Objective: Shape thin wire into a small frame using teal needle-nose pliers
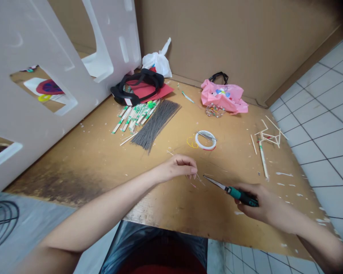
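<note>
My left hand point(183, 167) is closed in a pinch over the middle of the table, with thin wires point(200, 179) sticking out below its fingertips. My right hand point(253, 199) is wrapped round the green and black handle of a long-nosed tool point(236, 193). The tool's tip points left and lies just right of the wires, with a small gap between. Beyond my hands a white ring point(196, 141) lies with short wires across it, beside a yellow loop point(191, 142). A bundle of grey wires point(156, 125) rests farther left.
Wrapped chopsticks point(125, 122), a black headset point(122, 93) and a white bag point(160, 62) are at the back left. A pink bag point(236, 99) sits at the back right. A stick frame point(270, 139) lies right. A white plastic panel point(88, 99) borders the left.
</note>
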The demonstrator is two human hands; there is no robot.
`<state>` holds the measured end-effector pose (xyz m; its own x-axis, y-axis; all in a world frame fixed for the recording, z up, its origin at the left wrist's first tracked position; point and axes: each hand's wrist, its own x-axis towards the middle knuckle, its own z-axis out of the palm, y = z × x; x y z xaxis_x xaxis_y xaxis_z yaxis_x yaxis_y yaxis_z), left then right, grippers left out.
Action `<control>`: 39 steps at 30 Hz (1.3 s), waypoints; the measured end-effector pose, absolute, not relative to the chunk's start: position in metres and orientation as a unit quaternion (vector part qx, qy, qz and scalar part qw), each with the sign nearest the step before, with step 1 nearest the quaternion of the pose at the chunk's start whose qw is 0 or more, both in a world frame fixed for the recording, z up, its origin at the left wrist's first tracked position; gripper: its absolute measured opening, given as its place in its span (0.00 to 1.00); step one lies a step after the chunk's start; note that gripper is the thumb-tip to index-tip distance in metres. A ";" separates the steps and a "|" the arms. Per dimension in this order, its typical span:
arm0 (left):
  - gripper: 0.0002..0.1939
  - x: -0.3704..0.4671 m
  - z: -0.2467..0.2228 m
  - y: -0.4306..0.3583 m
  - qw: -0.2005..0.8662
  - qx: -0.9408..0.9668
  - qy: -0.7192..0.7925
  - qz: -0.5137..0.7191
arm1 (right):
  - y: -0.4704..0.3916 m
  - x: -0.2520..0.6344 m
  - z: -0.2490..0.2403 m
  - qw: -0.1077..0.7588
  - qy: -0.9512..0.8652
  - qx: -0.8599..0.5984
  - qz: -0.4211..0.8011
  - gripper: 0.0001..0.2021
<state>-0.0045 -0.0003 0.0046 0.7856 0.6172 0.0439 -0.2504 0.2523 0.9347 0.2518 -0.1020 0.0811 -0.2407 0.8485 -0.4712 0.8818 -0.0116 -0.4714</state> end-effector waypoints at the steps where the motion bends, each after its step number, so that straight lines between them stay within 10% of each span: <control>1: 0.16 -0.004 0.004 0.000 0.774 0.543 0.168 0.281 | -0.102 0.252 0.080 0.022 0.706 0.615 -0.350 0.14; 11: 0.13 0.005 -0.008 0.001 0.823 0.422 0.252 0.284 | -0.092 0.240 0.013 -0.029 0.786 0.617 -0.040 0.16; 22: 0.12 0.003 -0.007 0.005 0.862 0.372 0.224 0.261 | -0.077 0.231 -0.027 -0.123 0.818 0.562 0.016 0.23; 33: 0.12 0.004 -0.006 0.005 0.843 0.358 0.259 0.308 | -0.061 0.197 0.000 -0.360 0.521 0.522 -0.571 0.13; 39: 0.15 0.004 -0.008 0.009 0.828 0.336 0.294 0.339 | -0.057 0.196 -0.006 -0.472 0.387 0.431 -0.665 0.12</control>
<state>0.0038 0.0087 -0.0082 0.5973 0.7592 -0.2585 -0.3652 0.5444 0.7552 0.1960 -0.0570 -0.0056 -0.1832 0.9611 -0.2067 -0.2940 -0.2542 -0.9214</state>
